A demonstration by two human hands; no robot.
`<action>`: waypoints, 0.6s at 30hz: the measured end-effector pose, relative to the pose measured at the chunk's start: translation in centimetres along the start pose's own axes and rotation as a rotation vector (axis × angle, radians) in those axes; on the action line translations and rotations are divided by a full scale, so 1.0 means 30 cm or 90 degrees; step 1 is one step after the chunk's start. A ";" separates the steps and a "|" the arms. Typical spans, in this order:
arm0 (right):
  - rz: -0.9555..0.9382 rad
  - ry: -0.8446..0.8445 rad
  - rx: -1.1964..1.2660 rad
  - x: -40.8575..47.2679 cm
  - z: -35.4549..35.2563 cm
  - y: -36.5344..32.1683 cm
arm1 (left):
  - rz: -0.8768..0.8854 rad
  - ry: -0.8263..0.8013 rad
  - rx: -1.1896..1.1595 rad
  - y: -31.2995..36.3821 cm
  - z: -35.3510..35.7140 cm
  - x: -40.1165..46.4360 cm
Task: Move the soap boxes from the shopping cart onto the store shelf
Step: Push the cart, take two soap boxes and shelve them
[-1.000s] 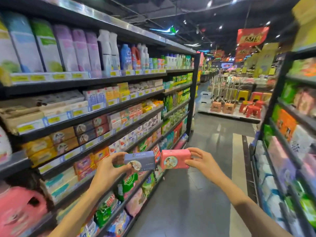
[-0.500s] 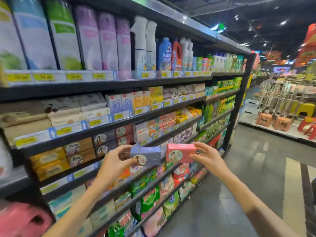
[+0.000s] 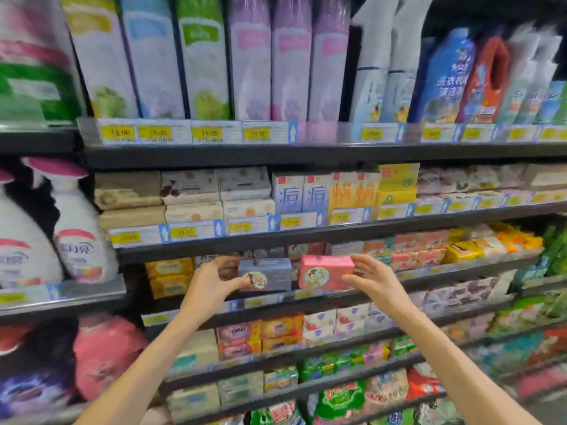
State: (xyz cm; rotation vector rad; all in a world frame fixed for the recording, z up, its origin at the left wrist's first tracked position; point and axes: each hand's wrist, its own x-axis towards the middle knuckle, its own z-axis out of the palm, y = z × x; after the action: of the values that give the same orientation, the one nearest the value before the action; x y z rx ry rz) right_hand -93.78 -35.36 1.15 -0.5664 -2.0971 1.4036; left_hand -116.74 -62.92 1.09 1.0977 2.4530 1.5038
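1. Since a half-second earlier, you turned to face the shelf squarely, both boxes raised to its soap row.
2. Your left hand gripped the blue box by its left end.
3. Your right hand gripped the pink box, just beside the blue one, in front of the stacked yellow boxes.

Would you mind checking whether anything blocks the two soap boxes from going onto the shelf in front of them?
Nothing visible stands between them and the shelf. The left hand holds the blue box and the right hand the pink box at its front edge; soap boxes further back sit partly hidden behind them.
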 end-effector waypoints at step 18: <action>-0.061 -0.060 -0.080 0.181 0.063 0.112 | -0.184 0.072 0.118 -0.068 0.171 0.038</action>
State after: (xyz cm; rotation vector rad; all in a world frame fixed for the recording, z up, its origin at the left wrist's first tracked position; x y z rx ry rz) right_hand -98.99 -32.11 -1.42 -0.4499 -2.2683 1.2744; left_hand -116.64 -58.91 -2.88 0.6555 2.7285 1.3080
